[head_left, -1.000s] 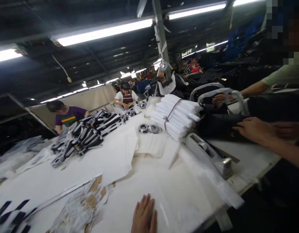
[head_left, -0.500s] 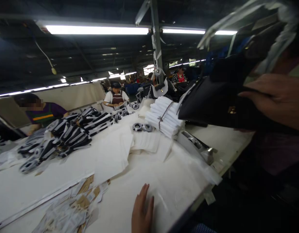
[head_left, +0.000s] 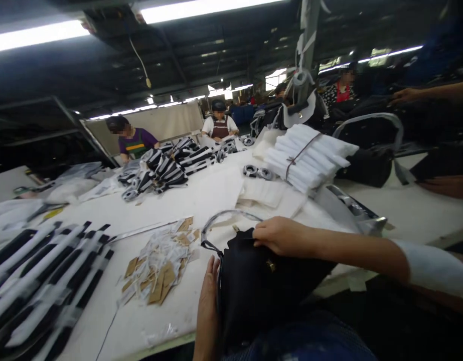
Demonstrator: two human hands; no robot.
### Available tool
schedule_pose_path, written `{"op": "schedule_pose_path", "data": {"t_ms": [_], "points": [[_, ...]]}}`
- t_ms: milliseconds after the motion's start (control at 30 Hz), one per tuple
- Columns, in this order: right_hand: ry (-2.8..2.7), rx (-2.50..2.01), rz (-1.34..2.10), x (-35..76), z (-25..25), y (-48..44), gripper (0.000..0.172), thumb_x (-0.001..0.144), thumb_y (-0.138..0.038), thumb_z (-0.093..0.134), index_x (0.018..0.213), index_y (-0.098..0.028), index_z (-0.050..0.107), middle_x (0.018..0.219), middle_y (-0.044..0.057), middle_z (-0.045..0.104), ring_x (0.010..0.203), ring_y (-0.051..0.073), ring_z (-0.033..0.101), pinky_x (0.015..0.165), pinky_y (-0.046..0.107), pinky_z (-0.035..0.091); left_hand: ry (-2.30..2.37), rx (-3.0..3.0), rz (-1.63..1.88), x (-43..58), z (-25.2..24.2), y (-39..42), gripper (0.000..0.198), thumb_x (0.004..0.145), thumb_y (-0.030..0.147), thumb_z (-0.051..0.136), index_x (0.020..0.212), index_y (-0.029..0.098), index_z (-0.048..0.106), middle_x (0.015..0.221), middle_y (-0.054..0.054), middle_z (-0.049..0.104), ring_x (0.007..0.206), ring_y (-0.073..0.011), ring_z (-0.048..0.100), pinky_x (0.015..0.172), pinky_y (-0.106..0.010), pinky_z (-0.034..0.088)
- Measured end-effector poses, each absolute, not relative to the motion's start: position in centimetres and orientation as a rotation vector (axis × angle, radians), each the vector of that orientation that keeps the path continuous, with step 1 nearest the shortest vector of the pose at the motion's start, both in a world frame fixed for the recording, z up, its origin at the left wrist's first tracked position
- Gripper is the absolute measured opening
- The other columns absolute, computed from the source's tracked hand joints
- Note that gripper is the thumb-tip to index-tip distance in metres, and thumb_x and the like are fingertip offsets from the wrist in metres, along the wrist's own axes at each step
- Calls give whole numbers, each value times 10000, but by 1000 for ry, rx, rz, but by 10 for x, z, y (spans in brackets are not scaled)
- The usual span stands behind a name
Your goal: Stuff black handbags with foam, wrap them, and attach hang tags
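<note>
Gripping blk bag (head_left: 250, 288) (R fingers (head_left: 267, 233), prob.)

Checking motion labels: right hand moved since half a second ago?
Yes, leftward: against the tied white bundle, the right hand was to its right; now it is on its near side, holding the black bag.

The black bag (head_left: 250, 283) blurs into shadow at its base; the bottom edge cuts off the left hand (head_left: 207, 306) near the wrist, and the left edge crops the straps (head_left: 39, 296).
</note>
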State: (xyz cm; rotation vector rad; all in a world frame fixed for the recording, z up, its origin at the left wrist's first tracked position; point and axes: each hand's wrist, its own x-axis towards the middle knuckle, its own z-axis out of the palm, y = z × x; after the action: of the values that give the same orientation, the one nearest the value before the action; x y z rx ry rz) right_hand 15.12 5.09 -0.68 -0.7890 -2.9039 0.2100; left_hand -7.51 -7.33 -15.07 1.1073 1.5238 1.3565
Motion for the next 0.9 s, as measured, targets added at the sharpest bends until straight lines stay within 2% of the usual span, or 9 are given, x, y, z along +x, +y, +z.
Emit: {"op": "schedule_pose_path", "data": {"t_ms": [100, 200, 333, 433, 500, 667, 733, 833, 900], "points": [[-2887, -838, 330, 139, -45, 78, 156, 923, -240, 601, 980, -151, 716, 944, 93, 720, 877, 219, 677, 760, 296, 503, 1733, 1161, 1276, -85, -144, -94, 638, 999, 591, 278, 1500, 214, 396, 1545, -109, 431, 1442, -274, 374, 1195, -502, 300], [-2718, -850, 383, 161, -57, 93, 372, 965, -290, 544, 1298, -145, 618, 1288, 145, 644, 1186, 252, 605, 1003, 373, 479, 1836, 1706, 1109, -80, -126, -106, 554, 993, 539, 399, 1484, 284, 414, 1575, -65, 390, 1468, -261, 327, 1200, -514, 292], [-2740, -676, 380, 213, -55, 72, 558, 939, -479, 582, 1440, -246, 508, 1500, 92, 489, 1411, 277, 405, 1196, 486, 284, 1716, 2452, 757, -56, -111, -106, 926, 802, 645, 663, 1552, 268, 272, 1570, -129, 377, 1427, -351, 383, 1094, -557, 446], [-2926, -527, 393, 239, -67, 48, 829, 841, -574, 677, 1538, -261, 355, 1565, 99, 391, 1457, 327, 317, 1209, 549, 235, 1782, 2601, 545, -41, -110, -97, 1160, 636, 574, 843, 1565, 258, 224, 1580, -159, 341, 1417, -393, 380, 1054, -582, 478], [-2946, -541, 353, 244, -82, 40, 906, 823, -543, 705, 1569, -261, 273, 1600, 112, 316, 1473, 348, 271, 1196, 566, 256, 1830, 2589, 436, -39, -112, -87, 1207, 588, 450, 913, 1563, 276, 222, 1595, -148, 309, 1426, -393, 363, 1067, -583, 467], [-2902, -723, 253, 241, -105, 46, 937, 781, -300, 757, 1572, -282, 254, 1601, 100, 315, 1471, 355, 272, 1178, 571, 298, 1670, 2610, 312, -54, -108, -55, 997, 743, 281, 829, 1553, 286, 246, 1544, -119, 419, 1392, -336, 440, 1107, -550, 433], [-2910, -731, 253, 237, -103, 49, 976, 748, -326, 792, 1569, -266, 269, 1579, 123, 355, 1451, 374, 312, 1160, 589, 318, 1589, 2615, 251, -59, -101, -44, 942, 780, 277, 794, 1550, 304, 252, 1540, -125, 427, 1388, -330, 448, 1115, -542, 418], [-2900, -705, 240, 231, -99, 53, 1010, 716, -441, 817, 1560, -242, 300, 1567, 159, 366, 1428, 399, 346, 1137, 611, 336, 1485, 2641, 154, -61, -93, -34, 956, 779, 320, 792, 1549, 357, 228, 1603, -109, 316, 1447, -348, 344, 1143, -577, 350], [-2892, -686, 203, 228, -104, 57, 967, 737, -416, 803, 1556, -263, 311, 1570, 149, 364, 1421, 397, 359, 1128, 611, 348, 1476, 2660, 132, -61, -97, -32, 903, 807, 319, 765, 1540, 384, 241, 1617, -87, 292, 1463, -350, 309, 1149, -592, 324]]}}
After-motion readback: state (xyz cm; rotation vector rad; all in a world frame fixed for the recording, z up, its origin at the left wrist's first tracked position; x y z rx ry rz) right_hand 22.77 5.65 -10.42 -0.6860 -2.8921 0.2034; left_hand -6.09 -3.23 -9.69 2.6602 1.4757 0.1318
